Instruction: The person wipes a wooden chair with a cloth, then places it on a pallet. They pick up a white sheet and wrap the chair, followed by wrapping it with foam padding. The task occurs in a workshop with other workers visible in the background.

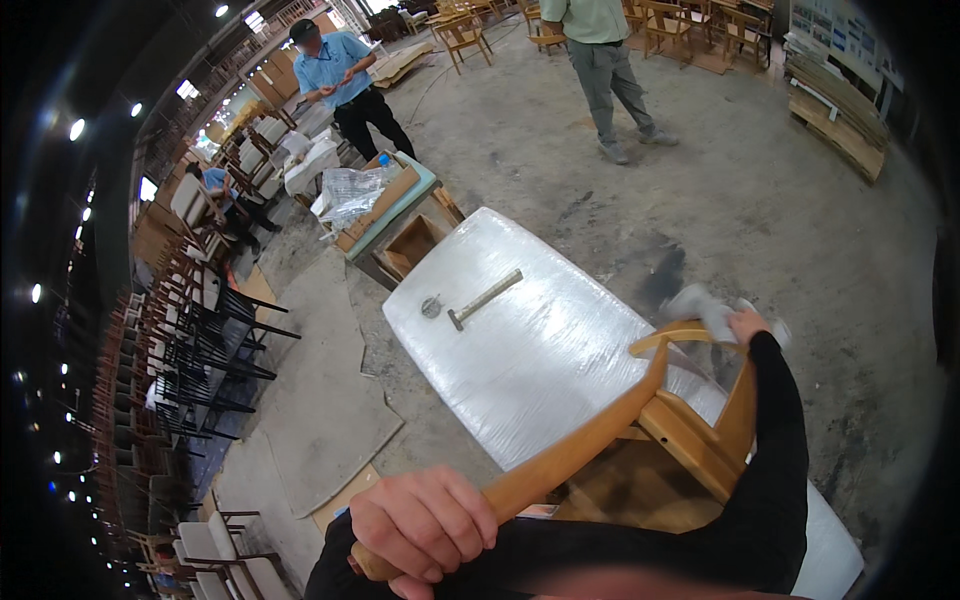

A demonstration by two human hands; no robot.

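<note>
My left hand [425, 522] is closed round the lower end of a wooden chair leg. The leg belongs to a light brown chair frame [690, 440], which lies tilted across a worktable wrapped in clear plastic [560, 335]. At the frame's far end my right hand [748, 324] presses a white cloth [703, 308] against the curved wood; its fingers are partly hidden by the cloth. A hammer [486, 300] lies on the plastic beyond the frame. Beside the hammer is a small round grey object [431, 306], whose kind I cannot make out.
Past the table stands a green-edged cabinet [400, 215] with plastic and cardboard on top. Rows of stacked chairs [215, 350] line the left. Two people [345, 80] stand on the concrete floor ahead, and another sits farther left. Stacked boards [835, 115] lie at the right.
</note>
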